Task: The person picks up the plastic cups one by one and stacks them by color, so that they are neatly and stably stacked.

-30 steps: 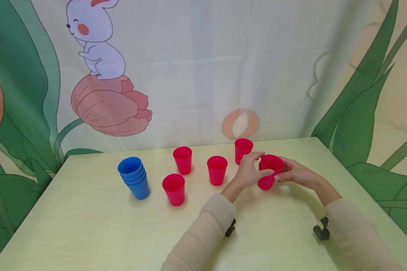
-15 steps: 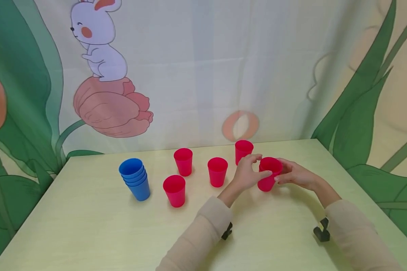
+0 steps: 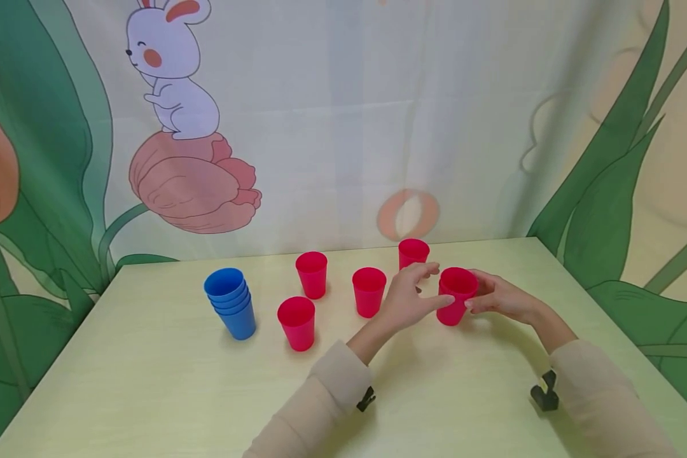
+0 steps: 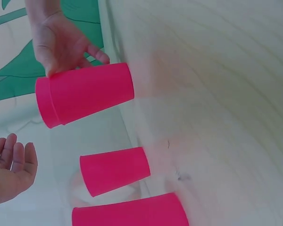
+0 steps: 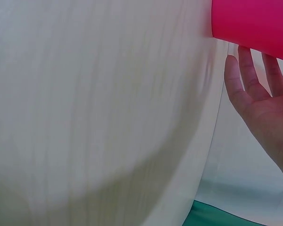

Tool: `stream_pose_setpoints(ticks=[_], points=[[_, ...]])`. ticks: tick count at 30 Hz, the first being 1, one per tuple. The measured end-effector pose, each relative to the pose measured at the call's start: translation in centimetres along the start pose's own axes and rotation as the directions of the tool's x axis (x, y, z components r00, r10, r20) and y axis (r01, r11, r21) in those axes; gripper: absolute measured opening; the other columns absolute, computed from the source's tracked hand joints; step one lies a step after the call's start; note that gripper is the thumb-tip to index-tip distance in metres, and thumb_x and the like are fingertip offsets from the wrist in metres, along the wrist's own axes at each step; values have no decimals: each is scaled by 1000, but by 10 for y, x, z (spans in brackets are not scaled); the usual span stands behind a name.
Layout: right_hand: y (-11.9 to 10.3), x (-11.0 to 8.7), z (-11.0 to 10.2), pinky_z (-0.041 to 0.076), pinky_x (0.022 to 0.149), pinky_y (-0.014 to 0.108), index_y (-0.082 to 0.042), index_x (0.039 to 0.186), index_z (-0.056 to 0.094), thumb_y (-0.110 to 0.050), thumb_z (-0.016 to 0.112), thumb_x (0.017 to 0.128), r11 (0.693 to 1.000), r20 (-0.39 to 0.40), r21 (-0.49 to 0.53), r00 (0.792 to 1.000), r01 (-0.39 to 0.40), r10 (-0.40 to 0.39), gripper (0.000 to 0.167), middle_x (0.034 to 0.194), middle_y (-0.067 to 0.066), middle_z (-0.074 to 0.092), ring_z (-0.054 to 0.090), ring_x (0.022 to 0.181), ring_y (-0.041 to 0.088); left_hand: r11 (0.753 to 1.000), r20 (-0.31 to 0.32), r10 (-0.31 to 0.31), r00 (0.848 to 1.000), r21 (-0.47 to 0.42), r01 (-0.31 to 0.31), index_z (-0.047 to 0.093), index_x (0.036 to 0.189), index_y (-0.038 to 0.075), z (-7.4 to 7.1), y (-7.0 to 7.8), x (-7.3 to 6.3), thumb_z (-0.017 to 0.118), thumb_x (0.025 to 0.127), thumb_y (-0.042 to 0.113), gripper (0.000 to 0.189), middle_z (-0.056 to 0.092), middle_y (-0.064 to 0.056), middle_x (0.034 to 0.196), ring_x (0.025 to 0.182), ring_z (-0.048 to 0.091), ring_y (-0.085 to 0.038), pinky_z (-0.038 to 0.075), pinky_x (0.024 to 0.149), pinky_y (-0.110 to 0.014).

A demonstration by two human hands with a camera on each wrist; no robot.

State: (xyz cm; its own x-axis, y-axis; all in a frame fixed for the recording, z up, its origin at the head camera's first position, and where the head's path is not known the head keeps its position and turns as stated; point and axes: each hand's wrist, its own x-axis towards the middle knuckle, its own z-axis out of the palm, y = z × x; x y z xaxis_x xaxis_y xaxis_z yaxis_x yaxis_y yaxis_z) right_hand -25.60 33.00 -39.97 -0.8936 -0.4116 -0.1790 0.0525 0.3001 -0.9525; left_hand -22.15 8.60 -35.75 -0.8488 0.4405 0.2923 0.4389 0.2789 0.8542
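Two nested red cups (image 3: 457,296) stand upright at the right, a second rim line showing on the nested cups (image 4: 87,94) in the left wrist view. My right hand (image 3: 504,298) holds them from the right side, thumb toward the front and fingers behind. Seen from the right wrist, the fingers of my right hand (image 5: 269,99) meet the side of the red cups (image 5: 254,21). My left hand (image 3: 406,298) is spread to their left, clear of them, with nothing in its grasp. In the left wrist view, my left hand (image 4: 12,169) has loosely bent fingers.
Single red cups stand behind and left of my left hand: a rear cup (image 3: 413,253), a middle cup (image 3: 369,294), a back-left cup (image 3: 312,277) and a front-left cup (image 3: 298,324). A stack of blue cups (image 3: 237,312) stands farther left on the pale table (image 3: 149,381). A printed curtain (image 3: 320,159) hangs behind.
My left hand has let go of the red cups and drawn back to the left. My right hand stays at the cups. The head view has shifted slightly.
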Motion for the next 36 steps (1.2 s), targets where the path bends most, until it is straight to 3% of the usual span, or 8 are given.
stream_pose_setpoints(ticks=[8,23,36], points=[[-1,1,0,45,87,47,-3,138,24,-10,68,80,1000,-11,-10,1000,0,0,73,124,14,45,49,107,26,999,3,36,999,-22,-36,49,130,10,-19,6,-14,72,78,24,58,53,0,122,108,48,-10,46,81,-23],[-3,-2,-3,46,86,45,0,137,25,-10,67,80,1000,-7,-12,1000,-4,4,72,120,12,48,49,105,23,992,9,113,994,59,-113,50,129,12,-48,12,-39,72,78,22,56,53,-1,123,108,48,-13,45,79,-24],[0,3,-2,47,84,45,1,136,26,-10,66,81,1000,-3,-5,1000,-8,8,69,118,10,49,50,103,23,979,10,130,991,154,-130,50,127,7,-69,10,-64,73,77,20,57,54,-5,122,111,48,-19,45,89,-39]])
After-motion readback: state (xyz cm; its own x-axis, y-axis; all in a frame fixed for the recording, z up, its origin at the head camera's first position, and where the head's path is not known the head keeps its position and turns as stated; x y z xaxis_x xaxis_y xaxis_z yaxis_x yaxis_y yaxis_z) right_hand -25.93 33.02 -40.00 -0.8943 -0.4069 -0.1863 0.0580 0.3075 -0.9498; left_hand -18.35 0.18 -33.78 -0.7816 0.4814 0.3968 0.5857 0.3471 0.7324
